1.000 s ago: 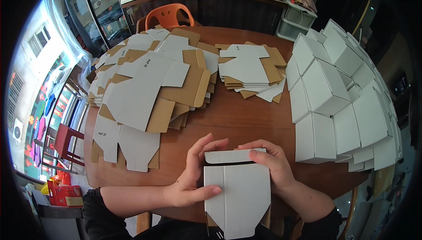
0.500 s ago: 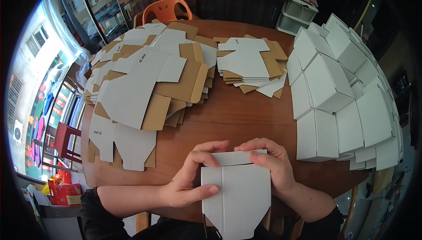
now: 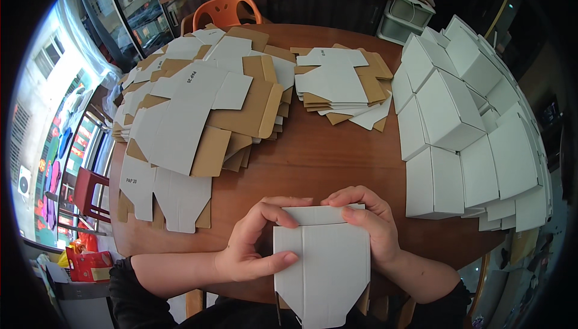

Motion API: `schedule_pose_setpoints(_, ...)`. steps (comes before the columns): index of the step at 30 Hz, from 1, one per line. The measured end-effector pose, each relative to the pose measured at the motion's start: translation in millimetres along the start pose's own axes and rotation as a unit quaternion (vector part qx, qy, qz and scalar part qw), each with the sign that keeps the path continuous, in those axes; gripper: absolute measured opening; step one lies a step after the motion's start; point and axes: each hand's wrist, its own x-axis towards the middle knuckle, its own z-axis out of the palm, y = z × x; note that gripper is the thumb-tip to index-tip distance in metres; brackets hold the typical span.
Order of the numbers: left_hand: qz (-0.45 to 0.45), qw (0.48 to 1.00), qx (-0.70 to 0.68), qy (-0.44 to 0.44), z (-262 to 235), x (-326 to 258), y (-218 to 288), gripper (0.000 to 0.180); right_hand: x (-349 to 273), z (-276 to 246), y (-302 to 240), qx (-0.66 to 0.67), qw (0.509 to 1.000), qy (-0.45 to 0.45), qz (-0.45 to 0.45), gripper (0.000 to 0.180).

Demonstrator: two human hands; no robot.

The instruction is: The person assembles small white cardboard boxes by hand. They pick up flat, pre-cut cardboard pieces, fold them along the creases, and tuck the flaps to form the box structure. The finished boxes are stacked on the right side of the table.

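At the near edge of the round wooden counter (image 3: 325, 160), both hands are closed on one white cardboard box blank (image 3: 322, 269), which stands roughly upright before the person with its tapered end hanging below the counter's edge. The left hand (image 3: 256, 245) has its grip shut on the blank's left side, thumb flat across the front panel and fingers curled over the top left corner. The right hand (image 3: 370, 223) grips the right side, its fingers pressing on the narrow top flap (that flap is bent over along the upper edge).

Far left on the counter sprawls a big heap of flat blanks (image 3: 198, 106), some white face up, some showing brown card. A smaller stack of flat blanks (image 3: 340, 85) lies at the far middle. Along the right side stands a pile of folded white boxes (image 3: 463, 124), packed close together. An orange chair (image 3: 226, 10) sits beyond the far edge.
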Motion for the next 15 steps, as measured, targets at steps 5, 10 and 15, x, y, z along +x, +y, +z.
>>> schedule_pose_setpoints(5, -0.018, 0.999, -0.031, 0.019, 2, -2, 0, 0.049, -2, 1, 1, 0.006, 1.000, 0.006, 0.005, 0.019)
schedule_pose_setpoints(10, -0.037, 0.992, -0.105, 0.052, 9, -1, 3, 0.055, -2, -1, 2, 0.004, 1.000, 0.013, 0.011, 0.020)
schedule_pose_setpoints(15, 0.006, 1.000, -0.030, 0.002, -1, -3, -2, 0.060, -4, 0, 4, -0.020, 1.000, 0.007, -0.022, 0.021)
